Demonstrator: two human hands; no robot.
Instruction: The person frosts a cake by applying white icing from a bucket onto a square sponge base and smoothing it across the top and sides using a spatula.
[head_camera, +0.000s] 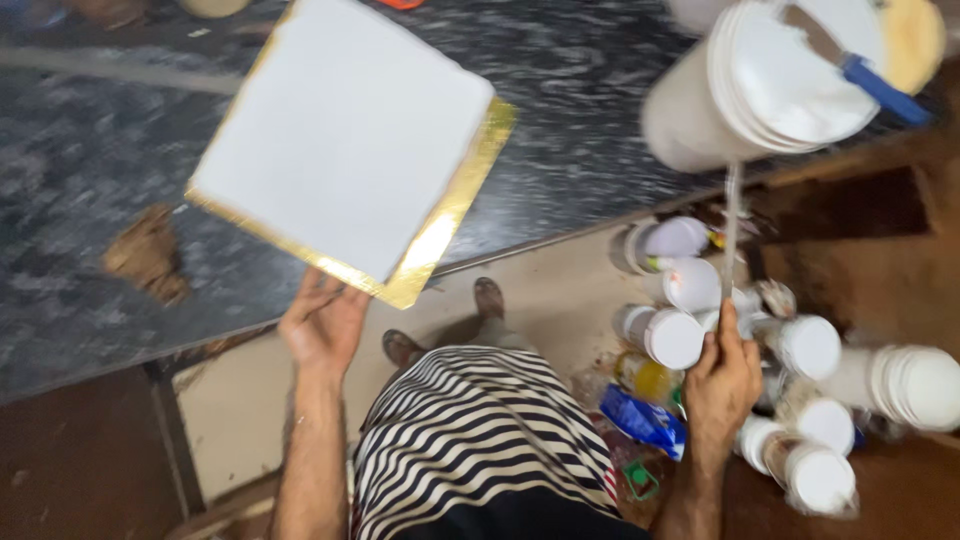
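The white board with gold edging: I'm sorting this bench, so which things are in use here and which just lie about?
In use: white board at left hand; thin rod in right hand.

Lying about: white bucket with blue-handled scraper, white-lidded jars, blue packet.

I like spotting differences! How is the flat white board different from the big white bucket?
The white board is flat and square with a shiny gold edge; the white bucket is round and deep. The board lies on the dark marbled table, touched by the left hand; the bucket hangs tilted, its thin handle gripped by the right hand. A blue-handled scraper sits on the bucket. Both are white.
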